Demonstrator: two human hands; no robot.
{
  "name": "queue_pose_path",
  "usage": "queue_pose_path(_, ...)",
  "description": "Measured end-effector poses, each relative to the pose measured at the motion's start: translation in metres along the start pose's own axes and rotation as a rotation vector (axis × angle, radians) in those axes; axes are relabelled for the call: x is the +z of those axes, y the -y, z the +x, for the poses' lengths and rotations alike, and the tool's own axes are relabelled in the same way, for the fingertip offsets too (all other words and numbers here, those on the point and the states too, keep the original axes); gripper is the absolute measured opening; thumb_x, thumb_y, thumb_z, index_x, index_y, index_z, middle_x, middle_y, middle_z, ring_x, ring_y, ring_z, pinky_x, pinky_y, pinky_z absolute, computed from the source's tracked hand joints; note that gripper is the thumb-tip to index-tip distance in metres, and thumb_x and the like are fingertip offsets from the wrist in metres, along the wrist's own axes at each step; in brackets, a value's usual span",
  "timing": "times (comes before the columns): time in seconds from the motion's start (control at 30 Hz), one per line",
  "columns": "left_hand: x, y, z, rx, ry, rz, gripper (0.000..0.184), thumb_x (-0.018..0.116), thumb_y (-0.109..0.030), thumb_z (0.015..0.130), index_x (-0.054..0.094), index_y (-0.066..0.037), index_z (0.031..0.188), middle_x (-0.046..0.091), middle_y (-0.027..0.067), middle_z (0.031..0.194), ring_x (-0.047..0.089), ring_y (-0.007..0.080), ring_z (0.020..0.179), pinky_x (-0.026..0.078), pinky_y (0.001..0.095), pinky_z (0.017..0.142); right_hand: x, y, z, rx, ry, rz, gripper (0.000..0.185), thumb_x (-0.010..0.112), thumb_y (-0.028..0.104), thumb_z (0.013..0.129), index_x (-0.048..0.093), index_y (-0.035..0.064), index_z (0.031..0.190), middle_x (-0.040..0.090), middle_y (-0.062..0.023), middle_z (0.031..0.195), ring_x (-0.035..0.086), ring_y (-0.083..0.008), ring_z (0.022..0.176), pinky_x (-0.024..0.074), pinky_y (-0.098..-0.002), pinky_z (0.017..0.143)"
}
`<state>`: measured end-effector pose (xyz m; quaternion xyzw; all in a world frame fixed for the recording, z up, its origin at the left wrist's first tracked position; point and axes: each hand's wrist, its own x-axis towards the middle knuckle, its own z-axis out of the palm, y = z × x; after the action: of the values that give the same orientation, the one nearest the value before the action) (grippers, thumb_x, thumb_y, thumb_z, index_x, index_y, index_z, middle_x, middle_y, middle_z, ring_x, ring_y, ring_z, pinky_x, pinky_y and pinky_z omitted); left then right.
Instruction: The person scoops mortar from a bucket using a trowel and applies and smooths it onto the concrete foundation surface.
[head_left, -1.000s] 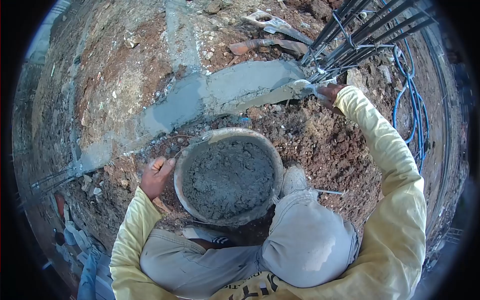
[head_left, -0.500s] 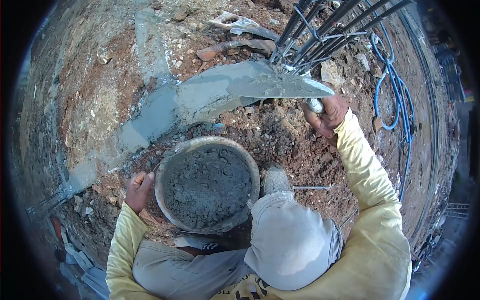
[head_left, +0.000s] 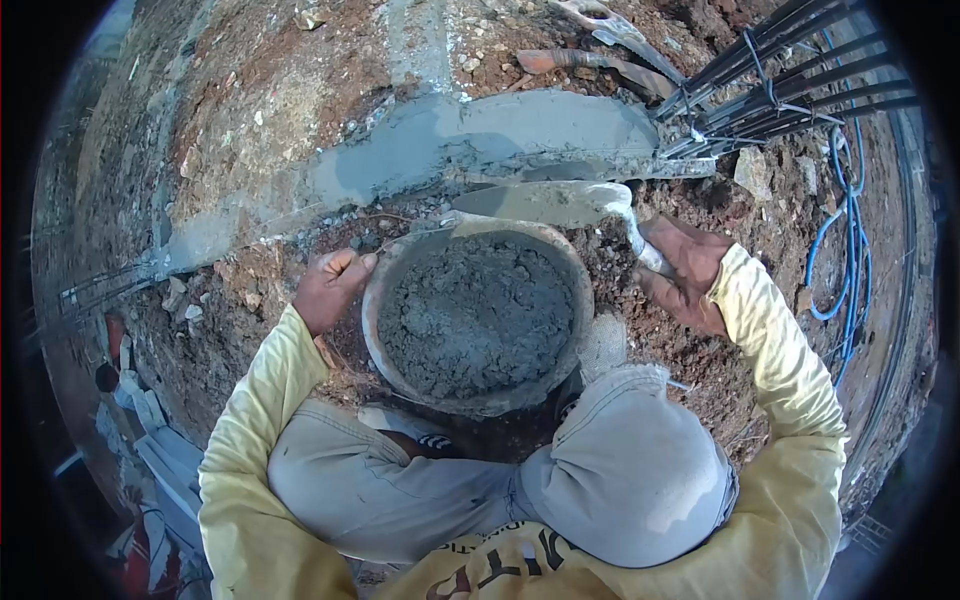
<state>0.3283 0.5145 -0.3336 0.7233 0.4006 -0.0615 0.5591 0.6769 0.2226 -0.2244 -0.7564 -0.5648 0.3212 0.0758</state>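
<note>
A round bucket (head_left: 577,345) full of wet grey mortar (head_left: 480,320) stands between my knees. My left hand (head_left: 335,288) is closed at its left side, the thumb tip against the rim; what the fingers grip is hidden. In my right hand (head_left: 690,270) is the handle of a trowel (head_left: 545,203). Its mortar-smeared blade lies level, pointing left, just beyond the bucket's far rim. Behind it runs a strip of smoothed grey mortar (head_left: 560,125), ending on the right at a bundle of steel rebars (head_left: 790,85).
A handsaw (head_left: 625,38) and a tool with an orange-brown handle (head_left: 560,60) lie on the soil beyond the strip. A blue hose (head_left: 850,240) is looped on the right. Rubble and stones cover the ground. Grey slabs (head_left: 170,470) lie at the lower left.
The trowel has come off the mortar strip beside the rebars, back toward the bucket's far rim. My left hand stays at the bucket's side. The camera view has shifted.
</note>
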Motion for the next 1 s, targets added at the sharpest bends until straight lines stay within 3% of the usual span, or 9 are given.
queue_pose_path(0.1, -0.002, 0.002, 0.000, 0.052, -0.005, 0.014, 0.040, 0.060, -0.025, 0.097, 0.044, -0.008, 0.065, 0.037, -0.0076, 0.062, 0.031, 0.0044, 0.062, 0.029, 0.0276, 0.054, -0.006, 0.064, 0.002, 0.063, 0.299, -0.263, 0.043, 0.061, 0.024, 0.091, 0.051, 0.0076, 0.130, 0.061, -0.0187, 0.103, 0.067, -0.0394, 0.090, 0.0553, -0.0471, 0.082)
queue_pose_path(0.2, 0.000, 0.000, -0.003, 0.055, -0.032, -0.057, 0.039, 0.061, -0.025, 0.097, 0.047, -0.007, 0.066, 0.038, -0.0073, 0.062, 0.031, 0.0046, 0.062, 0.030, 0.0280, 0.056, 0.051, 0.078, 0.023, 0.002, 0.104, -0.511, 0.035, 0.059, 0.018, 0.086, 0.056, -0.0008, 0.116, 0.061, -0.0213, 0.088, 0.068, -0.0386, 0.071, 0.0553, -0.0516, 0.058)
queue_pose_path(0.3, 0.001, -0.012, -0.012, 0.104, -0.091, 0.063, 0.039, 0.062, -0.027, 0.096, 0.048, -0.005, 0.067, 0.039, -0.0041, 0.061, 0.033, 0.0067, 0.062, 0.032, 0.0303, 0.056, 0.099, 0.082, 0.060, -0.051, 0.014, -0.894, 0.034, 0.059, 0.015, 0.081, 0.057, -0.0072, 0.107, 0.059, -0.0209, 0.079, 0.065, -0.0350, 0.060, 0.0525, -0.0452, 0.050)
queue_pose_path(0.47, -0.001, -0.015, -0.016, 0.083, -0.113, 0.119, 0.042, 0.063, -0.030, 0.095, 0.048, -0.003, 0.067, 0.039, -0.0002, 0.059, 0.035, 0.0086, 0.061, 0.032, 0.0323, 0.054, 0.145, 0.058, 0.080, 0.093, 0.401, -0.602, 0.031, 0.062, 0.027, 0.083, 0.063, 0.0054, 0.106, 0.067, -0.0154, 0.080, 0.069, -0.0316, 0.076, 0.0531, -0.0467, 0.073)
queue_pose_path(0.53, -0.001, -0.022, -0.016, 0.095, -0.123, 0.159, 0.043, 0.063, -0.031, 0.095, 0.048, -0.003, 0.066, 0.039, 0.0004, 0.059, 0.035, 0.0090, 0.061, 0.032, 0.0327, 0.054, 0.124, 0.046, 0.096, -0.028, 0.774, -0.392, 0.031, 0.059, 0.030, 0.086, 0.066, 0.0020, 0.096, 0.070, -0.0136, 0.082, 0.070, -0.0278, 0.075, 0.0532, -0.0430, 0.071)
queue_pose_path(0.6, 0.001, -0.021, -0.014, 0.113, -0.122, 0.147, 0.044, 0.063, -0.031, 0.095, 0.046, -0.003, 0.066, 0.038, -0.0002, 0.059, 0.034, 0.0094, 0.060, 0.031, 0.0327, 0.054, 0.096, 0.055, 0.090, -0.027, 0.888, -0.174, 0.035, 0.059, 0.034, 0.088, 0.068, -0.0001, 0.088, 0.072, -0.0119, 0.082, 0.070, -0.0253, 0.072, 0.0534, -0.0407, 0.068)
queue_pose_path(0.7, -0.003, -0.016, -0.013, 0.135, -0.138, 0.149, 0.044, 0.062, -0.029, 0.096, 0.044, -0.005, 0.064, 0.037, -0.0020, 0.058, 0.032, 0.0088, 0.060, 0.030, 0.0316, 0.053, 0.072, 0.092, 0.096, 0.258, 0.763, 0.132, 0.041, 0.061, 0.040, 0.089, 0.069, 0.0003, 0.084, 0.070, -0.0079, 0.071, 0.068, -0.0219, 0.063, 0.0533, -0.0403, 0.066)
queue_pose_path(0.87, 0.003, -0.003, -0.005, 0.025, -0.056, -0.037, 0.042, 0.061, -0.026, 0.097, 0.041, -0.012, 0.063, 0.036, -0.0084, 0.061, 0.032, 0.0038, 0.058, 0.028, 0.0262, 0.051, 0.049, 0.069, 0.076, 0.168, 0.799, 0.278, 0.039, 0.061, 0.042, 0.091, 0.062, 0.0058, 0.105, 0.070, -0.0088, 0.080, 0.069, -0.0215, 0.068, 0.0523, -0.0394, 0.064)
queue_pose_path(1.0, -0.002, 0.009, -0.004, 0.002, -0.004, -0.182, 0.037, 0.058, -0.024, 0.099, 0.044, -0.013, 0.067, 0.038, -0.0087, 0.060, 0.035, 0.0030, 0.055, 0.029, 0.0243, 0.049, 0.023, 0.059, 0.057, 0.017, 0.744, 0.437, 0.035, 0.064, 0.039, 0.091, 0.061, 0.0056, 0.102, 0.069, -0.0099, 0.085, 0.069, -0.0223, 0.073, 0.0528, -0.0395, 0.069)
